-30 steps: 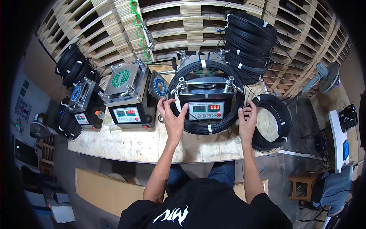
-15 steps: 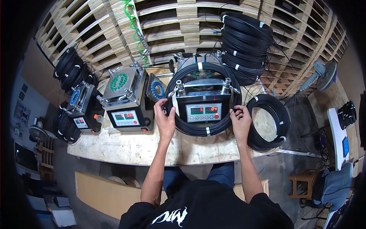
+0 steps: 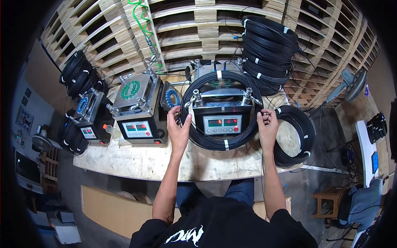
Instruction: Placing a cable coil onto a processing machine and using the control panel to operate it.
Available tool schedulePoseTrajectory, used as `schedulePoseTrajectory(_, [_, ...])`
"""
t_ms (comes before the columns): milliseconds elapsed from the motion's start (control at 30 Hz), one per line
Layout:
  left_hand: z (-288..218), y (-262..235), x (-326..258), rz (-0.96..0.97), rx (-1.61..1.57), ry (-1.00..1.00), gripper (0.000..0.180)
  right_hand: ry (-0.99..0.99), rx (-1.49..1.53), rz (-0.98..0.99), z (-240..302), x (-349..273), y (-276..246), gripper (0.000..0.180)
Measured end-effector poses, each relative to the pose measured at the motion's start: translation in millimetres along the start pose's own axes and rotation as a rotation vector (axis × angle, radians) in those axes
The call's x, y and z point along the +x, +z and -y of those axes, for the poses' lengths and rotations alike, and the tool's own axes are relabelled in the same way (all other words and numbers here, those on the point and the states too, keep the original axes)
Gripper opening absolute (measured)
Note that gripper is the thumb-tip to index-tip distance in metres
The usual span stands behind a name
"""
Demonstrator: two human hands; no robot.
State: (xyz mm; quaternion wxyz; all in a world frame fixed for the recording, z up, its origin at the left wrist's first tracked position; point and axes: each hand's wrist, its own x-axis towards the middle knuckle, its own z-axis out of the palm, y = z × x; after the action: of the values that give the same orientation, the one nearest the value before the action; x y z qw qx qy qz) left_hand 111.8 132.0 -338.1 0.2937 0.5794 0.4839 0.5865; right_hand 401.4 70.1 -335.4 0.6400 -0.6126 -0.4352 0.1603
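Observation:
A large coil of black cable (image 3: 226,144), bound with white tape bands, rings the front of a metal-topped machine (image 3: 200,110) with a lit red display. At the coil's left side is my left hand (image 3: 178,132), its fingers curled round the edge and the thumb in front. My right hand (image 3: 267,126) is closed by the coil's right side, with fingers bent in. What lies between those fingers is hidden; a thin dark strand hangs below that hand. Right of it, a second coil of black cable (image 3: 308,136) lies on the wooden table (image 3: 165,169).
Two similar machines stand to the left, a larger one (image 3: 138,109) and a smaller one (image 3: 92,118). A tall stack of black coils (image 3: 269,53) rises at the back right, before wooden slats (image 3: 206,31). More coils (image 3: 78,76) sit far left. A fan (image 3: 349,84) stands at right.
My right hand has shifted slightly right and up along the coil's side. My left hand stays nearly in place, and the coil still surrounds the machine.

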Motion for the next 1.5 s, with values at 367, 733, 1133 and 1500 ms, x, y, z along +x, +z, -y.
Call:
schedulePoseTrajectory(367, [1, 4, 10, 0.057, -0.010, 0.035, 0.054, -0.003, 0.015, 0.033, -14, 14, -14, 0.017])
schedulePoseTrajectory(733, [14, 3, 25, 0.183, -0.205, 0.026, 0.057, -0.067, 0.137, 0.135, -12, 24, 10, 0.051])
schedulePoseTrajectory(1133, [16, 7, 25, 0.156, -0.149, 0.006, 0.049, -0.067, 0.201, 0.132, -29, 23, 19, 0.052])
schedulePoseTrajectory(1500, [-1, -4, 33, 0.202, -0.080, 0.039, 0.049, -0.001, 0.187, 0.186, -24, 33, -4, 0.053])
